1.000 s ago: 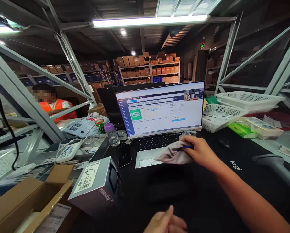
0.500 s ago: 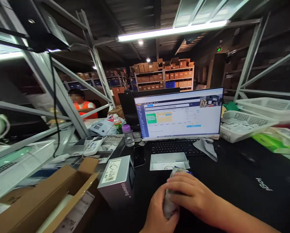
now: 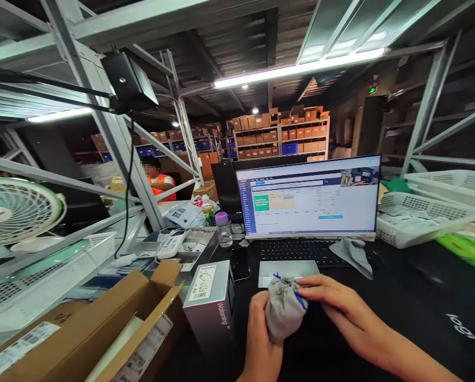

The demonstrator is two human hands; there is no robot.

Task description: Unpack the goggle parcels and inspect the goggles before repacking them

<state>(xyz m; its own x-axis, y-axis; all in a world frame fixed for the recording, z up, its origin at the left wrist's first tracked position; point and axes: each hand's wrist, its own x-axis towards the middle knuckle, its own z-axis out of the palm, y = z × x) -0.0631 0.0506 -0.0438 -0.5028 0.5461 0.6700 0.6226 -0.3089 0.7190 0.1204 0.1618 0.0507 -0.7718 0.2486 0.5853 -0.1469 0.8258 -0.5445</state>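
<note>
A grey drawstring pouch [image 3: 284, 318] with blue cords stands gathered at its top, bulging with contents that I cannot see. My left hand [image 3: 262, 331] is wrapped round its left side and underside. Fingers of my right hand [image 3: 333, 297] are closed together against the pouch's upper right, by a blue cord; the thumb is hidden. Just behind the pouch lies a shallow open white box part [image 3: 267, 273]. To the left stands a grey product box [image 3: 208, 305] with a label on top.
An open cardboard carton [image 3: 98, 313] fills the front left. Behind are a phone [image 3: 240, 263], a purple-capped bottle [image 3: 223, 233], a keyboard [image 3: 293, 253], a monitor [image 3: 301, 212] and a grey cloth [image 3: 352, 255]. White baskets [image 3: 400, 231] stand right. A person in an orange vest [image 3: 161, 187] sits beyond.
My right hand has moved off the pouch's front to its right side, leaving the pouch more upright and its gathered top in sight. The view has shifted left and up.
</note>
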